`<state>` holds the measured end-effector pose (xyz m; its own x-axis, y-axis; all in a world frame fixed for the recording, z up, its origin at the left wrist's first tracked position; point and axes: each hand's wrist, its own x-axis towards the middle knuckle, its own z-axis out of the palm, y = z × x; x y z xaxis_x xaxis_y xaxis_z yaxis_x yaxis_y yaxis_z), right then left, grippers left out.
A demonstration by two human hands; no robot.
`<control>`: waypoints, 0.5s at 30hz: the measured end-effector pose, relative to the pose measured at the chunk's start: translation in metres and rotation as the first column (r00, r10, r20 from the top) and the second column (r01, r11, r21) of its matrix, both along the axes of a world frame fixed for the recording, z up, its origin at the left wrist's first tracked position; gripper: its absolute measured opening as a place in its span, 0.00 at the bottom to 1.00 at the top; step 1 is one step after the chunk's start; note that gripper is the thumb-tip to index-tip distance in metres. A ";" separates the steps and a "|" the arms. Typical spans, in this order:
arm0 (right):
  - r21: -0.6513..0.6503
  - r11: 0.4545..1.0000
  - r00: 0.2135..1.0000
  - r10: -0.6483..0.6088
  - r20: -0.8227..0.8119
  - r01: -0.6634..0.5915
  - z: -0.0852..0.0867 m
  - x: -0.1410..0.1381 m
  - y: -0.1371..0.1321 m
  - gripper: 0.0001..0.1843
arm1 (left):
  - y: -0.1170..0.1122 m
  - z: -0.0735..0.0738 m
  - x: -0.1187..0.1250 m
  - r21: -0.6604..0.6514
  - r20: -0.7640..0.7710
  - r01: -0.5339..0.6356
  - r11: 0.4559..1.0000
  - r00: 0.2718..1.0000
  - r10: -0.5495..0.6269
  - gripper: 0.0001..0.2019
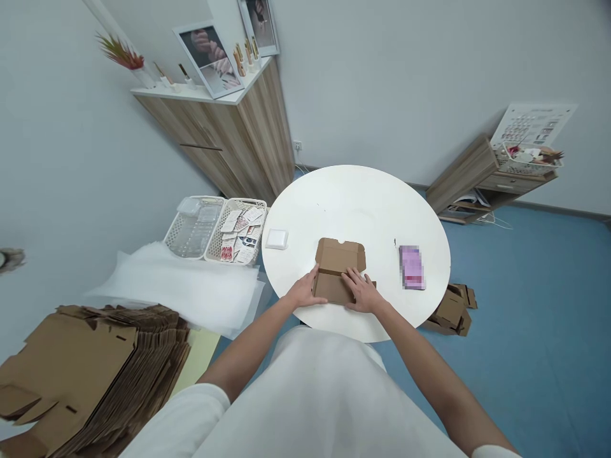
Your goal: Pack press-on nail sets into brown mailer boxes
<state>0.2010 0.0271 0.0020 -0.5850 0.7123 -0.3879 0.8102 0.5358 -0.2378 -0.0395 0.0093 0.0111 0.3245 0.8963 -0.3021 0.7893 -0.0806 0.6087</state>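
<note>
A brown cardboard mailer box (340,257) sits on the white round table in front of me, its lid panel folded back away from me. My left hand (303,291) holds the box's near left corner, with the fingers along the left side and the thumb along the front edge. Across the right part of the box, my right hand (361,290) rests with its fingers spread. A small flap sticks out to the right beyond that hand. What lies under both palms is hidden.
On the round table (353,197) are a small white case (277,239) and a blurred purple item (412,267). To the left stand baskets of packets (241,232) and clear cases (193,229), white sheets (191,280) and stacked flat cardboard (95,369). Folded boxes (451,310) lie on the right floor.
</note>
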 end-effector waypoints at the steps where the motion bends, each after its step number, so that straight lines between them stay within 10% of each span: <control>1: 0.000 1.000 1.000 0.008 -0.006 -0.008 0.000 0.001 0.001 0.52 | 0.001 0.002 0.000 -0.006 -0.016 0.062 0.998 0.998 -0.062 0.56; 8: -0.009 1.000 0.997 0.027 -0.077 -0.027 0.006 0.004 0.001 0.51 | 0.018 0.003 0.011 -0.166 -0.247 0.142 0.976 0.952 -0.181 0.62; 11: 0.032 0.987 0.972 -0.149 -0.180 0.157 0.005 0.015 -0.008 0.46 | 0.017 0.000 0.011 -0.153 -0.238 0.134 0.979 0.956 -0.168 0.61; 15: -0.090 0.735 0.675 -0.657 -0.336 0.672 -0.006 0.040 -0.028 0.39 | 0.013 -0.006 0.007 -0.139 -0.176 0.114 0.984 0.975 -0.138 0.59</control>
<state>0.2407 -0.0006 -0.0036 -0.0348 0.9723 -0.2312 0.8337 -0.0993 -0.5433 -0.0322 0.0225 0.0054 0.3602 0.8022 -0.4761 0.8773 -0.1179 0.4652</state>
